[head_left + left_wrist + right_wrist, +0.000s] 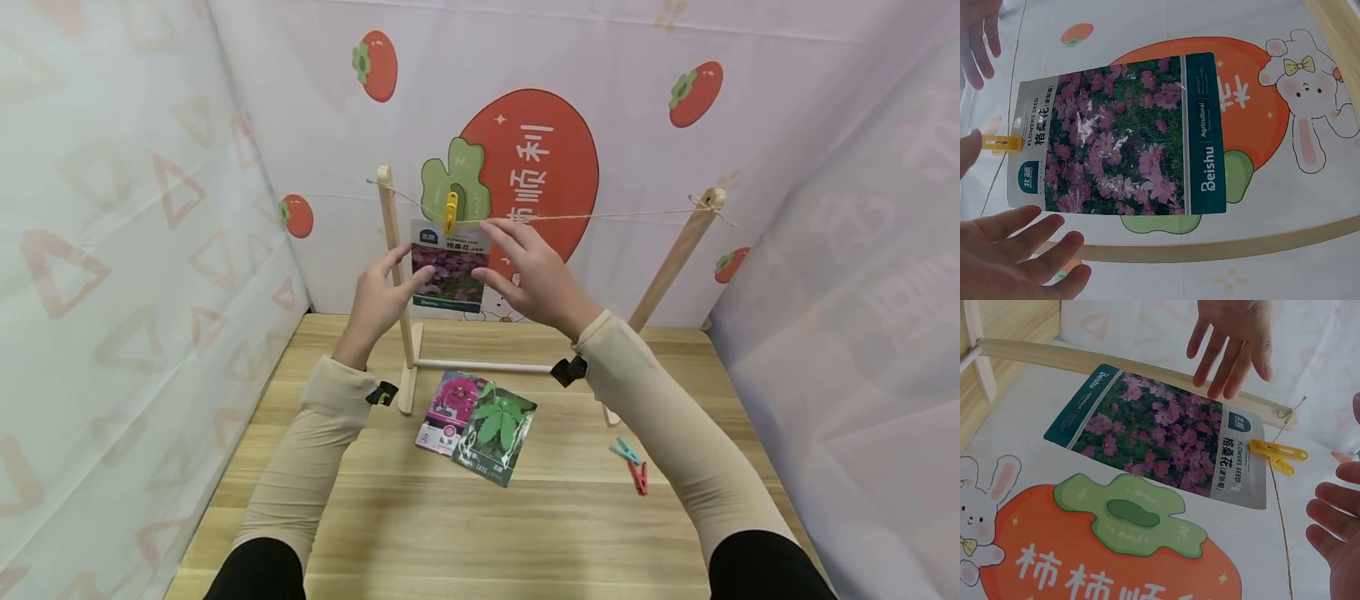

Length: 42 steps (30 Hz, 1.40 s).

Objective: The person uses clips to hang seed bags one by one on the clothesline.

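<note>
- A seed packet (449, 265) with pink flowers on its face hung from a string (600, 216), held there by a yellow clothespin (450, 212) clipped over its top edge.
- The string ran between two wooden posts; the left post (394, 275) stood just behind the left hand, the right post (675, 258) leaned well off to the right of the right hand.
- Left hand (378, 296) was raised beside the packet's left edge, fingers straight and spread, thumb near the edge. It gripped nothing. The left wrist view showed its fingers (1029, 240) apart from the packet (1116, 134), with a gap between.
- Right hand (528, 275) was up at the packet's right edge, fingers loose and spread, holding nothing. Head view could not settle whether a fingertip touched the packet; the right wrist view showed its fingers (1335, 519) clear of both the pin (1277, 454) and the packet (1166, 434).
- On the table (375, 517) below the hands, two more packets lay overlapping: a pink-flower packet (447, 410) under a green-leaf packet (497, 431).
- Below the right forearm lay two loose clothespins touching each other, a blue one (624, 451) and a red one (638, 477).
- Both forearms wore beige sleeves (660, 417).
</note>
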{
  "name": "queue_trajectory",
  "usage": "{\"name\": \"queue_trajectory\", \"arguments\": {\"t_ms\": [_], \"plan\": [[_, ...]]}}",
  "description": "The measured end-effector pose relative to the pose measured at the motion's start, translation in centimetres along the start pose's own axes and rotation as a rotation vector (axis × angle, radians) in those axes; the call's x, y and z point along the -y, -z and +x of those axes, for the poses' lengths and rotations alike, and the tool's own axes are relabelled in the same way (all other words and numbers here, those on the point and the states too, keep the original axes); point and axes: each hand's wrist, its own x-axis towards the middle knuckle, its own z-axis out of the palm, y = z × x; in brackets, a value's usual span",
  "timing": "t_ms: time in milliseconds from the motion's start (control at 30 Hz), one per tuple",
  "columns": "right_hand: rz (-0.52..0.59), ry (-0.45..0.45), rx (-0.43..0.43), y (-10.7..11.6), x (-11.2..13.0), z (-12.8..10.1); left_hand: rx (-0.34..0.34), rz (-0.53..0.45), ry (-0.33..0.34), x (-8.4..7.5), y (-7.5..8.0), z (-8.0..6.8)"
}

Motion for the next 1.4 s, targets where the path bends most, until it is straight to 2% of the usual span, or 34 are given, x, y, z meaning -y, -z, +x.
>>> {"name": "queue_trajectory", "arguments": {"t_ms": [400, 600, 833, 1133, 1400], "plan": [[-0.024, 0.006, 0.018, -0.6, -0.7, -3.0, 0.063, 0.038, 0.003, 1.0, -0.7, -1.3], [0.016, -0.046, 0.030, -0.9, -1.3, -4.8, 0.101, 0.070, 0.007, 1.6, -0.9, -2.2], [0.024, -0.083, 0.042, -1.5, -2.2, -6.7, 0.101, 0.108, -0.019, 2.3, -1.4, -2.9], [0.065, -0.196, 0.048, -1.1, -2.5, -8.7, 0.103, 0.102, 0.006, 3.6, -1.8, -3.7], [0.030, -0.197, 0.040, -1.5, -3.5, -10.5, 0.101, 0.125, 0.023, 4.2, -2.1, -4.0]]}}
